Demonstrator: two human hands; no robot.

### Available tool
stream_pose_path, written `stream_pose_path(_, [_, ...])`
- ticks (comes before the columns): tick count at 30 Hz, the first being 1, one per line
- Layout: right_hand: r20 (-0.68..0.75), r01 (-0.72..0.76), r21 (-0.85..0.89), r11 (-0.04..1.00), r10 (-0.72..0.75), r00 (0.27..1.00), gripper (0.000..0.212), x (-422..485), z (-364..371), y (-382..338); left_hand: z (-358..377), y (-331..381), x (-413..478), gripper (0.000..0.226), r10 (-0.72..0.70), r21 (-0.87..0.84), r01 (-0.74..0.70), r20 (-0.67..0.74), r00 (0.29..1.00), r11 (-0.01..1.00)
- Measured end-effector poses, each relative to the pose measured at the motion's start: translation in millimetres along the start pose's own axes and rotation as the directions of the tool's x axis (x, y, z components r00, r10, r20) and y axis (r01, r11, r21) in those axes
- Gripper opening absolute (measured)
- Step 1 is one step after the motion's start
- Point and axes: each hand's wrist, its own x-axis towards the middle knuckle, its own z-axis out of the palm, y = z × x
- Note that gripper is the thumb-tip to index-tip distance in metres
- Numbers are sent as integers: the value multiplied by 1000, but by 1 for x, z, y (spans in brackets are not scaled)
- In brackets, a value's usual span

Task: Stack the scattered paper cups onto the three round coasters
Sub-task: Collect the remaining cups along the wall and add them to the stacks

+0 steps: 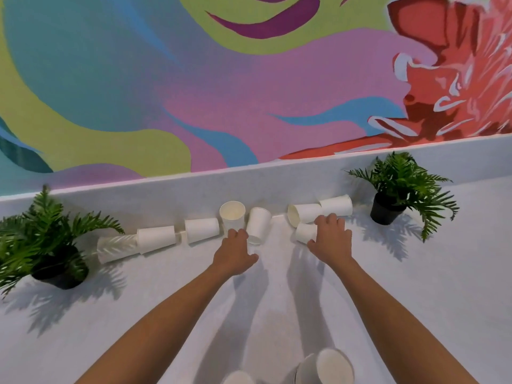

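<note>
Reaching both hands, left hand [235,252] fingers grasping upright cup [232,216], right hand [331,239] fingers grasping small cup [304,233]

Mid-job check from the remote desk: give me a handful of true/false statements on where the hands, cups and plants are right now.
1. Both hands reach toward the row of white paper cups along the back ledge. True: the left hand and the right hand are both at the row.
2. The right hand rests on a small white paper cup. True.
3. Every cup in the row stands upright. False: most lie on their sides; one open-topped white cup stands upright.
4. One potted fern sits on the counter. False: a left potted fern and a right potted fern flank the row.
5. Both hands are empty and far from the cups. False: they touch cups.
</note>
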Motion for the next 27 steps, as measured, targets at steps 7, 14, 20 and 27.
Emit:
stream_pose_path(7, [121, 20, -113, 993, -7, 993, 73, 42, 28, 2, 21, 21, 41, 59, 177, 296, -147, -78, 981, 944])
stream_pose_path(14, [172, 12, -127, 992, 10, 985, 62, 55, 46, 2, 34, 30, 81, 57, 41, 228, -24, -67, 997, 973])
stream_pose_path(20, [198, 27, -136, 990, 0, 980, 57, 56, 53, 4, 48, 35, 104, 83, -19, 130, 32, -96, 995, 991])
stream_pose_path(27, [210, 44, -127, 991, -17, 978, 56, 50, 51, 9, 45, 35, 96, 87, -119, -99, 116, -27, 993, 988])
